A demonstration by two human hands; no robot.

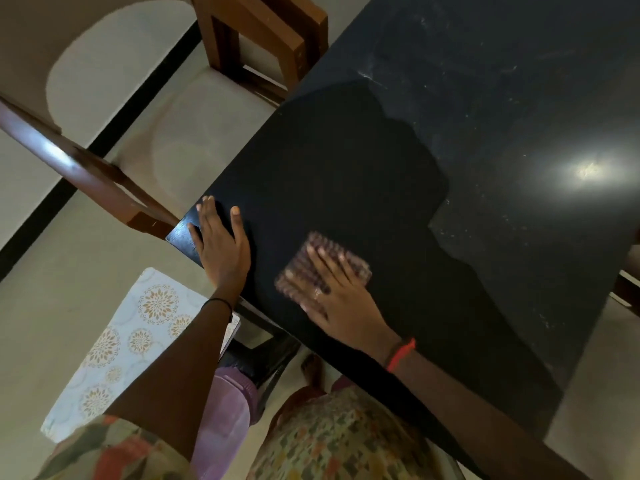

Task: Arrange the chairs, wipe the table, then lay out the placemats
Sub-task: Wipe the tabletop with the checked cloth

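A glossy black table [485,133] fills the right of the view. My right hand [341,292] lies flat on a brown ribbed cloth [323,265], pressing it onto the tabletop near the front edge; the cloth looks blurred. My left hand [220,242] rests flat with spread fingers on the table's near left corner, holding nothing. A stack of pale placemats with gold floral prints [128,348] lies on something below that corner, partly hidden by my left forearm. A wooden chair [263,39] stands at the table's left side.
A second dark wooden chair rail [86,168] slants across the left, close to the table corner. Beige tiled floor [52,289] with a black strip lies to the left. A dark chair [263,362] shows under the table edge by my legs.
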